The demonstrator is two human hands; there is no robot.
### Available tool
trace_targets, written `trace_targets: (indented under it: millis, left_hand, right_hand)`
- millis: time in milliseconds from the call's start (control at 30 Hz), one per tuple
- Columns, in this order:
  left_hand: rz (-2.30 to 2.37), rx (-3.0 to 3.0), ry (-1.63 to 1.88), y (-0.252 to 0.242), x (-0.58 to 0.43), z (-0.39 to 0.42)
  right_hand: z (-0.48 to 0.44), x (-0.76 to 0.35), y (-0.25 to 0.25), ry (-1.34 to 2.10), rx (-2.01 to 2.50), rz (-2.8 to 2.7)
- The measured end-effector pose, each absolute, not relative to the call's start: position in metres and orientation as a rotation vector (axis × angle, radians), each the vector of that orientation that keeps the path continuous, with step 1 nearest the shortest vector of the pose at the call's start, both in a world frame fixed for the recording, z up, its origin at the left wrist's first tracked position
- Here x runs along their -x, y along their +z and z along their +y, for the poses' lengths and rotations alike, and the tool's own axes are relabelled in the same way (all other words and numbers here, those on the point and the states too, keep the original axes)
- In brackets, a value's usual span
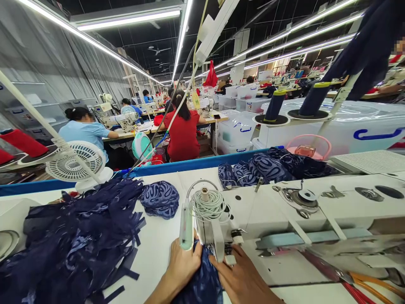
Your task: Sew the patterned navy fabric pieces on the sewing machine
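Note:
My left hand (182, 267) and my right hand (242, 276) both press on a dark blue patterned fabric piece (202, 280) at the needle end of a white sewing machine (316, 211). The left hand lies on the cloth's left side, the right hand on its right, just under the machine's presser area (226, 249). Fingers of both hands rest flat and pinch the cloth. Part of the fabric is hidden beneath the machine head and between my wrists.
A large heap of navy fabric pieces (76, 240) covers the table's left. A folded patterned piece (160, 199) and more bundles (268, 166) lie behind the machine. A small white fan (76, 162) stands at left. Scissors (348, 276) lie at right. Other workers (182, 126) sit at tables beyond.

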State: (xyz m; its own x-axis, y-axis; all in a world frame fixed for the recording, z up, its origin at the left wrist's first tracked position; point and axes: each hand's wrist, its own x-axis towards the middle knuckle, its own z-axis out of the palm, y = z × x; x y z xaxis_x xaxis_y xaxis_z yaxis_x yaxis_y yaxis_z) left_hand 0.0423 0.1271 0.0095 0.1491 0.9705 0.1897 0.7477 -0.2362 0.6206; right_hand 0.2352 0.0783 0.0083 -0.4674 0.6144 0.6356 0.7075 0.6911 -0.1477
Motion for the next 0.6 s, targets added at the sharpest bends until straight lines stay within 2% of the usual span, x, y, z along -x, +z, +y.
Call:
trace_targets:
  millis: [200,467,533,600]
  left_hand:
    - [1.607,-1.991,0.801,0.012,-0.036,0.131]
    - [1.576,-1.873,0.939,0.042,-0.005,0.101]
    - [1.585,-1.85,0.978,0.047,-0.001,0.083]
    - [1.596,-1.811,1.108,0.048,-0.004,0.064]
  right_hand:
    - [0.08,-0.235,0.02,-0.155,1.044,-2.179]
    - [0.083,-0.241,0.022,-0.197,0.919,-2.131]
    - [0.078,-0.237,0.029,-0.087,0.856,-2.127]
    - [0.066,-0.227,0.037,0.172,0.823,-2.142]
